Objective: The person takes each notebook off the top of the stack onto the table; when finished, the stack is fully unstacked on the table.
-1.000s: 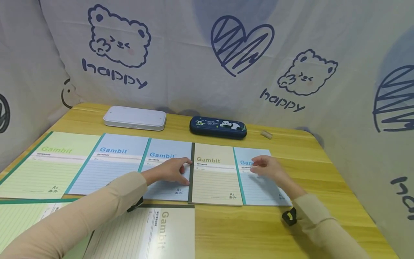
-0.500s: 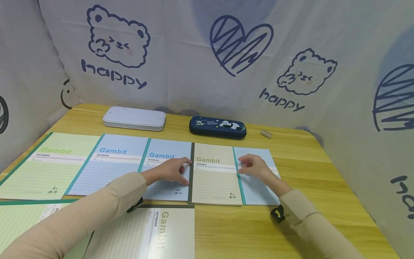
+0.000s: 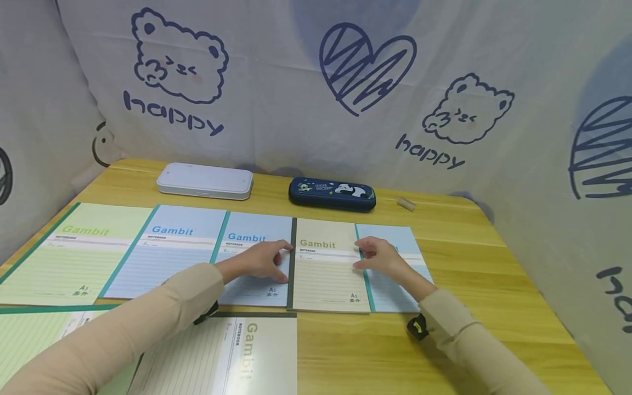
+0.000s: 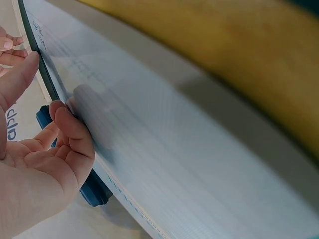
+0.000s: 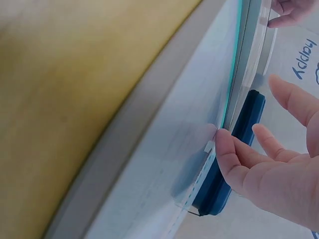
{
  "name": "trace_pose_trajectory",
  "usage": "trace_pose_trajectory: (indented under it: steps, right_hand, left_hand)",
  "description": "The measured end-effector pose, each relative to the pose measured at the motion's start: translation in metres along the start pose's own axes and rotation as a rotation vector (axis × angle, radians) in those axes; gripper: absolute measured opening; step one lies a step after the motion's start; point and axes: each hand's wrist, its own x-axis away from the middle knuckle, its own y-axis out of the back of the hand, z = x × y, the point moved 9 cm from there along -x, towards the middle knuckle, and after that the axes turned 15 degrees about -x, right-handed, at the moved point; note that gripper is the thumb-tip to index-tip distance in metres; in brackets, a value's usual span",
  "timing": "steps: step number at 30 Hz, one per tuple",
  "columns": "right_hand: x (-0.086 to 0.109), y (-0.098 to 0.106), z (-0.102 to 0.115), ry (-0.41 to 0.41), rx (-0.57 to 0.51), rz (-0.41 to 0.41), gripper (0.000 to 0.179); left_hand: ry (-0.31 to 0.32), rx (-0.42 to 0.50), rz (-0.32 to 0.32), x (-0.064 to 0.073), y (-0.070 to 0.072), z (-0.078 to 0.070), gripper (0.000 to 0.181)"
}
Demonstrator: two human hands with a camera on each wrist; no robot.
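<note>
Several Gambit notebooks lie side by side in a row across the table. My left hand (image 3: 264, 260) lies over a blue notebook (image 3: 259, 224), thumb and fingers spread, with fingertips at the dark spine of the beige notebook (image 3: 328, 282). On the beige notebook's other side, my right hand (image 3: 382, 258) reaches across the rightmost blue notebook (image 3: 397, 291). Its thumb and forefinger stand apart over the seam between the two covers. Both wrist views show fingertips right at the covers, with nothing held. Further left in the row are another blue notebook (image 3: 163, 263) and a green one (image 3: 54, 266).
Nearer me, a beige notebook (image 3: 269, 356) and a green notebook (image 3: 29, 329) lie turned sideways, partly under my left sleeve. Behind the row stand a white case (image 3: 204, 180), a navy panda pencil case (image 3: 332, 195) and a small tan block (image 3: 406, 204). Printed cloth walls (image 3: 281, 82) enclose the table.
My right hand has moved left across the rightmost blue notebook to its spine and the beige notebook's right edge. The left hand and the notebooks stay in place.
</note>
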Motion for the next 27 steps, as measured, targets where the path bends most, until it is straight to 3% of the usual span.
trace_pose_trajectory:
  steps: [8,16,27]
  right_hand:
    - [-0.0007,-0.0043,0.0028,-0.001,0.054,-0.008,0.047]
    - [-0.0008,-0.0052,-0.0006,-0.082,-0.071,-0.024,0.039]
    - [-0.0019,-0.0002,-0.0067,-0.173,-0.265,-0.114,0.04]
  left_hand:
    - [0.001,-0.012,0.002,-0.0018,-0.0008,0.0006,0.068]
    - [-0.023,-0.016,-0.009,-0.0013,0.0,-0.0006,0.067]
    - [-0.026,-0.026,-0.01,-0.0026,-0.001,0.0003,0.068]
